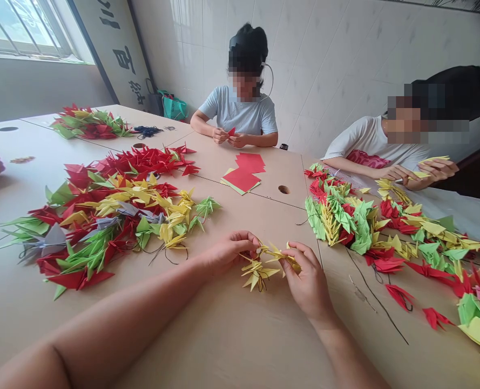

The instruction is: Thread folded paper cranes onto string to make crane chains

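Between my two hands is a small bunch of yellow folded paper cranes [257, 274] with dark thread looped about them. My left hand [234, 253] is closed, its fingertips pinching the left end of the bunch; what exactly lies under the fingers is partly hidden. My right hand [306, 273] is closed on the yellow cranes at the right end, thumb and fingers pressed on the folded paper. Both hands are just above the table [240, 335]. Left of them lies a large heap of strung red, yellow, green and grey cranes [114, 216].
Red paper squares [243, 178] lie ahead near a table hole [284, 189]. More strung cranes [357, 221] spread along the right, with loose black thread [379, 302] and a red crane [436, 318]. Two people sit opposite, folding red [231, 132] and yellow paper [420, 175].
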The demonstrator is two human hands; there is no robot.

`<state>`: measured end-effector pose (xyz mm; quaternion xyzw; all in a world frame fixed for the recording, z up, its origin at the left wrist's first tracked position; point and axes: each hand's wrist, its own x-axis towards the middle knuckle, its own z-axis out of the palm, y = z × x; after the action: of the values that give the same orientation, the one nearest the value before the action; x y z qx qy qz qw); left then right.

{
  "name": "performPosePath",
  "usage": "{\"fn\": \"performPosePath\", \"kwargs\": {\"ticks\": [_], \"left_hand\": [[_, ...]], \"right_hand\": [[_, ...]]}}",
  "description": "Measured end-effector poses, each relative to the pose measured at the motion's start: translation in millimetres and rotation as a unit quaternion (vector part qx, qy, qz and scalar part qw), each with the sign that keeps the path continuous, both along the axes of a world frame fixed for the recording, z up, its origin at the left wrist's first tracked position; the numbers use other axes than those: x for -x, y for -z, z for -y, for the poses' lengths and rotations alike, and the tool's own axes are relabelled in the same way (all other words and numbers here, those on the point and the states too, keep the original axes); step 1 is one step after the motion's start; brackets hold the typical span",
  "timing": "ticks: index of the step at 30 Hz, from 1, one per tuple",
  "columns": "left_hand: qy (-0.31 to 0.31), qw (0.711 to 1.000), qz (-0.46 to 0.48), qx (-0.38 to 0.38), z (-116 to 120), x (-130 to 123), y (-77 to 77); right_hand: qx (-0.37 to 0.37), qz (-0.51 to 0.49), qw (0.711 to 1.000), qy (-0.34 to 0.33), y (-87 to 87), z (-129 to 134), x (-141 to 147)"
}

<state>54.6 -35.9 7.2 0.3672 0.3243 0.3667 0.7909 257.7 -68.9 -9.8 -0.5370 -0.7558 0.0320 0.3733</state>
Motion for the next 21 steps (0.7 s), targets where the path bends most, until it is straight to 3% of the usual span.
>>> {"fn": "performPosePath", "kwargs": {"ticks": [9,16,21], "left_hand": [[0.008,0.999,-0.039,-0.035,0.7,0.3,-5.8],[0.008,0.999,-0.031,-0.040,2.7,-0.5,-10.3],[0.012,0.999,-0.018,-0.041,1.7,-2.0,-7.7]], "right_hand": [[0.020,-0.010,1.000,-0.002,-0.3,0.1,0.3],[-0.038,0.063,0.997,0.001,-1.5,0.8,0.0],[-0.020,0.048,0.999,-0.002,-2.1,0.9,0.3]]}}
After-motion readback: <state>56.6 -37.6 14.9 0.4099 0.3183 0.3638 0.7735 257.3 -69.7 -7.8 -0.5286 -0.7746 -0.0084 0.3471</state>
